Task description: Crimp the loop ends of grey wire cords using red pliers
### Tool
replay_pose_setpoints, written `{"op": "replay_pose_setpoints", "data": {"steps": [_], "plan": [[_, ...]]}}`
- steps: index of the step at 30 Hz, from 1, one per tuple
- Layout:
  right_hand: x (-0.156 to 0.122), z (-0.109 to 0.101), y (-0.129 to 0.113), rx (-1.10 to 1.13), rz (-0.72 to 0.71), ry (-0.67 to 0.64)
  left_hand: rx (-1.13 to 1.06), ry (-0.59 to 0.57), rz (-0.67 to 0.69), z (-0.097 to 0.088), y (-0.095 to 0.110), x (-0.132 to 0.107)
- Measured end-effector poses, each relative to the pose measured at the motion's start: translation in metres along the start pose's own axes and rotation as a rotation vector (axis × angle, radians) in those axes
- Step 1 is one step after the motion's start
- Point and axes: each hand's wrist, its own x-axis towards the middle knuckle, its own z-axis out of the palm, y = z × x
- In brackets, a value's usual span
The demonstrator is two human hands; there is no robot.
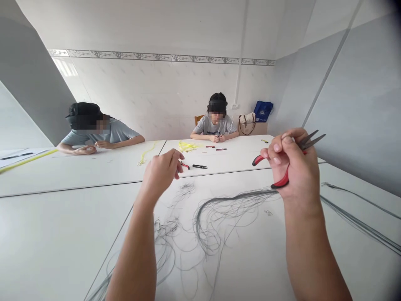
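We hold red-handled pliers (pixel 282 179) in our right hand (pixel 296 156), fingers folded around them, the tips parted past those fingers. Below them, a bundle of dark strands (pixel 225 198) curves across the bench (pixel 257 259). Our left hand (pixel 161 166) has curled fingers; we cannot quite tell whether they pinch anything. Black snips (pixel 199 167) lie just beyond.

Head-worn view, forward and down, past close hands (pixel 161 169) across white tables (pixel 59 234).
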Motion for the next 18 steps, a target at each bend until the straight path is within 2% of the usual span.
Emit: {"op": "replay_pose_setpoints", "data": {"steps": [2,4,5,6,7,8,10,11,14,16,18], "plan": [[0.005,-0.005,0.007,-0.021,0.000,0.059,-0.463,-0.215,0.027,-0.011,-0.004,-0.004],[0.007,-0.007,0.015,-0.037,0.039,0.065,-0.865,-0.313,0.229,-0.021,-0.004,-0.008],[0.007,-0.007,0.019,-0.042,0.071,0.042,-1.012,-0.293,0.351,-0.024,-0.003,-0.010],[0.006,-0.006,0.023,-0.048,0.105,0.002,-1.127,-0.207,0.444,-0.026,-0.002,-0.011],[0.005,-0.005,0.026,-0.056,0.140,-0.056,-1.199,-0.074,0.484,-0.027,0.001,-0.011],[0.002,-0.002,0.028,-0.067,0.173,-0.128,-1.225,0.084,0.469,-0.027,0.004,-0.010],[-0.005,0.005,0.029,-0.098,0.230,-0.288,-1.181,0.354,0.385,-0.023,0.011,-0.008],[-0.009,0.009,0.029,-0.113,0.255,-0.361,-1.077,0.455,0.373,-0.019,0.015,-0.006],[-0.021,0.020,0.026,-0.147,0.305,-0.514,-0.579,0.593,0.486,-0.003,0.023,-0.002],[-0.025,0.024,0.024,-0.135,0.298,-0.560,-0.221,0.534,0.555,0.009,0.028,-0.002],[-0.026,0.025,0.023,-0.100,0.250,-0.544,0.059,0.339,0.563,0.018,0.032,-0.004]]}}
